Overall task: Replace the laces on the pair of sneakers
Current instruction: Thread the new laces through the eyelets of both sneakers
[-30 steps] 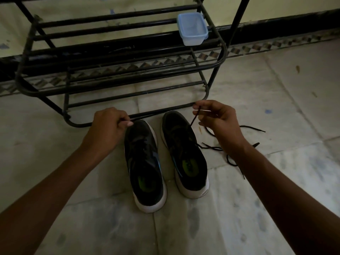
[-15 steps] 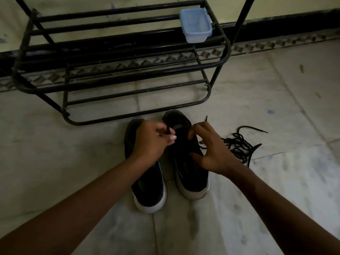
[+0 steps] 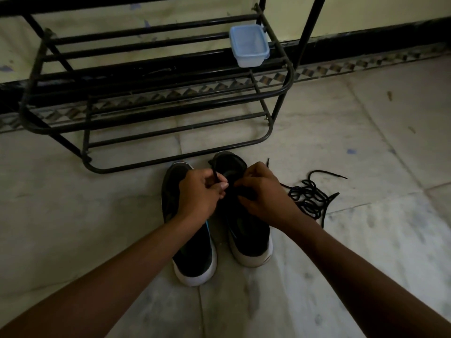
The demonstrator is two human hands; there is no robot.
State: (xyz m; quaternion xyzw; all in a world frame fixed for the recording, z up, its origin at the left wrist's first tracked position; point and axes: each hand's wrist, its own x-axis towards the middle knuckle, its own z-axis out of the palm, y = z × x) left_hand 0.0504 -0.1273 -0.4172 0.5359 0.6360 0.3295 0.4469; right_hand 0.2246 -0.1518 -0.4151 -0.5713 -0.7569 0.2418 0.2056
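Two black sneakers with white soles stand side by side on the floor, toes toward the rack: the left sneaker (image 3: 192,250) and the right sneaker (image 3: 246,230). My left hand (image 3: 200,193) pinches a black lace end (image 3: 214,178) that sticks up over the right sneaker's front. Over that shoe's eyelet area, my right hand (image 3: 263,193) has its fingers curled on the lace; the exact grip is hidden. A loose pile of black lace (image 3: 308,196) lies on the floor just right of the right sneaker.
A black metal shoe rack (image 3: 156,98) stands right behind the sneakers against the wall. A pale blue plastic box (image 3: 249,46) sits on its upper right shelf. Marble floor tiles (image 3: 366,240) spread to the right and front.
Both hands came in from wide apart, where they pulled the lace ends taut, and now meet over the right sneaker's front. The lace at the right fell into a pile.
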